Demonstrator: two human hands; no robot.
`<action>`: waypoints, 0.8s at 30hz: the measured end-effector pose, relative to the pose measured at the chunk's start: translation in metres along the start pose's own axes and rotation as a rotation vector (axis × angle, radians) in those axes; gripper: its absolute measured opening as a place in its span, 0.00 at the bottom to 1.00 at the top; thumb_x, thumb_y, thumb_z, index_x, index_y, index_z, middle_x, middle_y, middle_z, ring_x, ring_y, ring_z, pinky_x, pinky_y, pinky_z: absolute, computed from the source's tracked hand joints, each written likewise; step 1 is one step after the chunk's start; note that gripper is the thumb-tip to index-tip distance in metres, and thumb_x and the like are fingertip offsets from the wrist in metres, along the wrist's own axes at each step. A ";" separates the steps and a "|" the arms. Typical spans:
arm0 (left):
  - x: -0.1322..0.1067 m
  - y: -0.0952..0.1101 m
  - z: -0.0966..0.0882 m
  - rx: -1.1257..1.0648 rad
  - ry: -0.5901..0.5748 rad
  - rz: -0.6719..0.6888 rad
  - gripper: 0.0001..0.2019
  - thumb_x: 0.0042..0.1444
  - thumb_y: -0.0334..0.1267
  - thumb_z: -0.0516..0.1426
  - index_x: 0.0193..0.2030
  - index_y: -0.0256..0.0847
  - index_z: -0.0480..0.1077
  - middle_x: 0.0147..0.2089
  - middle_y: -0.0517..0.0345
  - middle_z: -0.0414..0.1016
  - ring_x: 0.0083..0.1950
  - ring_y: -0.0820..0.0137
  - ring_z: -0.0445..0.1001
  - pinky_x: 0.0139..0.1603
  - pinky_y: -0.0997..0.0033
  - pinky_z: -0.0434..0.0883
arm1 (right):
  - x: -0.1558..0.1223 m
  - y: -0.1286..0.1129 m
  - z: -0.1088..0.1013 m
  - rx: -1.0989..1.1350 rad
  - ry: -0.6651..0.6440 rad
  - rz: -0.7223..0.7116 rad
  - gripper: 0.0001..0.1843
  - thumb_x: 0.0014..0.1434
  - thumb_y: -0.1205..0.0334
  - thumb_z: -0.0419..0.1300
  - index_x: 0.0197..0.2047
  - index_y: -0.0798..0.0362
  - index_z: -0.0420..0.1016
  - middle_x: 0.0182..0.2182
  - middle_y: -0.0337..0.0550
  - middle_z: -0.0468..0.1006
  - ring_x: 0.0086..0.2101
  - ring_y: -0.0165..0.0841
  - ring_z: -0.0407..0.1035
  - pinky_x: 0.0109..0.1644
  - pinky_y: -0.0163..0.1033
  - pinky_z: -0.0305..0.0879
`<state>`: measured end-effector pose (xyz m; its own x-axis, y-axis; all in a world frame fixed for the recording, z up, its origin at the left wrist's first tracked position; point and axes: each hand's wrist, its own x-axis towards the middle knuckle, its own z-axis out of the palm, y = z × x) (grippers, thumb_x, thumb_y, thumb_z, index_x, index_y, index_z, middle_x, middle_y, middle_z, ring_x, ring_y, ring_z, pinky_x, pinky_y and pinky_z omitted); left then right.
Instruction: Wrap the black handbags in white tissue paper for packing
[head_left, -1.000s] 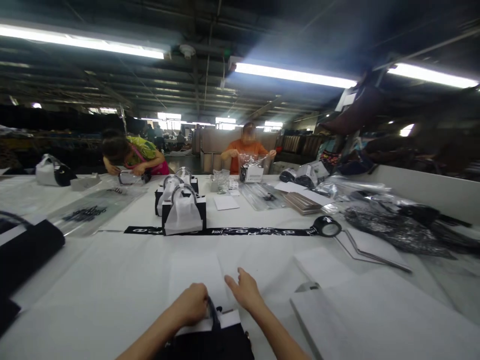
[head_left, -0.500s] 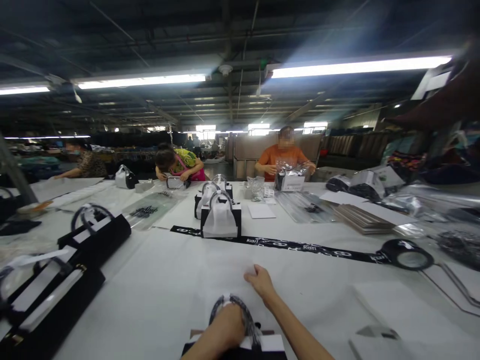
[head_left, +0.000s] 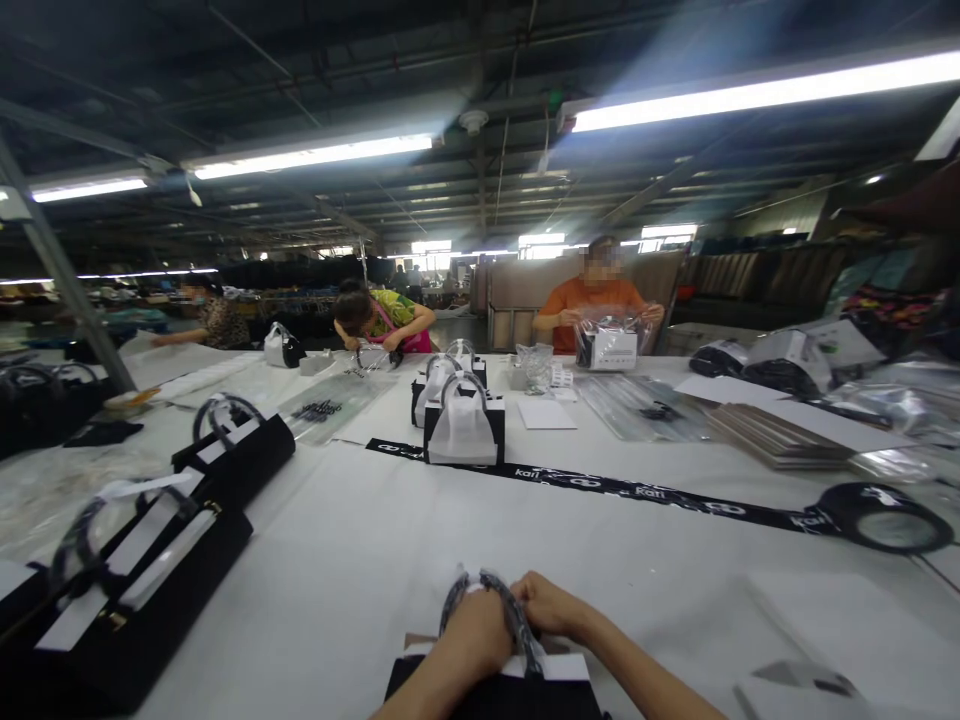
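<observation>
A black handbag (head_left: pixel 495 695) with white paper round its top stands at the near edge of the white table (head_left: pixel 360 560). My left hand (head_left: pixel 474 632) is closed round its dark handles (head_left: pixel 517 612). My right hand (head_left: pixel 546 603) is closed too, its fingers pinching the handle just right of the left hand. What else the fingers hold is hidden.
Two black bags (head_left: pixel 142 590) with wrapped handles lie at the left. More bags (head_left: pixel 463 428) stand mid-table behind a black printed ribbon (head_left: pixel 645 492) that runs to a roll (head_left: pixel 883 516). Flat stacks (head_left: pixel 780 440) and plastic bags sit right. Three people work at the far side.
The view has swung left and down. My right hand has come back from the table surface to the bag's handles, beside my left hand.
</observation>
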<state>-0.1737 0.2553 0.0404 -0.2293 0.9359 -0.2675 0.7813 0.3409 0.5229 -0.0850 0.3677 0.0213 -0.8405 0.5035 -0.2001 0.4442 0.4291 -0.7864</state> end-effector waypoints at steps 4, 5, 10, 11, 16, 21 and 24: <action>0.005 -0.006 0.003 0.076 0.081 -0.127 0.17 0.52 0.34 0.48 0.43 0.28 0.74 0.42 0.33 0.76 0.46 0.50 0.74 0.45 0.56 0.69 | -0.013 -0.014 -0.016 -0.031 0.001 -0.013 0.09 0.46 0.67 0.55 0.22 0.57 0.76 0.22 0.40 0.77 0.27 0.32 0.70 0.33 0.35 0.65; 0.006 -0.007 0.004 0.093 0.090 -0.131 0.17 0.52 0.34 0.49 0.43 0.29 0.73 0.43 0.34 0.76 0.47 0.51 0.74 0.46 0.57 0.69 | -0.021 -0.020 -0.018 -0.039 0.056 -0.020 0.10 0.48 0.66 0.54 0.27 0.57 0.77 0.28 0.42 0.78 0.31 0.34 0.71 0.38 0.37 0.66; 0.005 -0.010 0.003 0.197 0.078 -0.051 0.15 0.50 0.34 0.52 0.43 0.35 0.73 0.45 0.41 0.76 0.47 0.56 0.74 0.48 0.62 0.68 | -0.088 -0.052 0.011 -0.133 0.353 -0.278 0.15 0.57 0.63 0.50 0.44 0.52 0.74 0.42 0.46 0.77 0.42 0.36 0.70 0.49 0.41 0.65; 0.004 -0.009 0.002 0.217 0.073 -0.029 0.14 0.50 0.34 0.52 0.41 0.37 0.74 0.44 0.43 0.77 0.46 0.57 0.74 0.46 0.63 0.68 | -0.101 -0.055 0.023 -0.189 0.346 -0.311 0.14 0.56 0.63 0.51 0.44 0.52 0.74 0.41 0.47 0.77 0.42 0.37 0.70 0.49 0.42 0.65; -0.007 -0.008 -0.006 0.299 0.093 0.066 0.10 0.51 0.31 0.50 0.35 0.39 0.72 0.41 0.48 0.77 0.44 0.61 0.74 0.43 0.68 0.66 | -0.130 -0.051 0.063 -0.447 0.402 -0.289 0.21 0.54 0.64 0.54 0.52 0.56 0.70 0.50 0.52 0.72 0.51 0.45 0.65 0.57 0.52 0.59; -0.020 -0.005 -0.006 0.331 0.211 0.087 0.09 0.57 0.33 0.47 0.39 0.41 0.67 0.41 0.54 0.74 0.42 0.65 0.72 0.39 0.70 0.64 | -0.123 -0.048 0.062 -0.473 0.339 -0.251 0.16 0.58 0.59 0.54 0.47 0.55 0.73 0.47 0.51 0.75 0.52 0.45 0.65 0.59 0.51 0.57; -0.025 -0.004 -0.007 0.333 0.310 0.104 0.10 0.60 0.31 0.43 0.39 0.42 0.64 0.41 0.55 0.72 0.43 0.67 0.71 0.40 0.71 0.62 | -0.123 -0.048 0.061 -0.478 0.313 -0.244 0.17 0.59 0.55 0.53 0.46 0.54 0.73 0.47 0.52 0.75 0.55 0.46 0.62 0.61 0.54 0.54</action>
<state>-0.1747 0.2315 0.0503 -0.2629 0.9634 0.0531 0.9415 0.2442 0.2322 -0.0214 0.2394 0.0484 -0.8367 0.5136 0.1901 0.4014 0.8113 -0.4251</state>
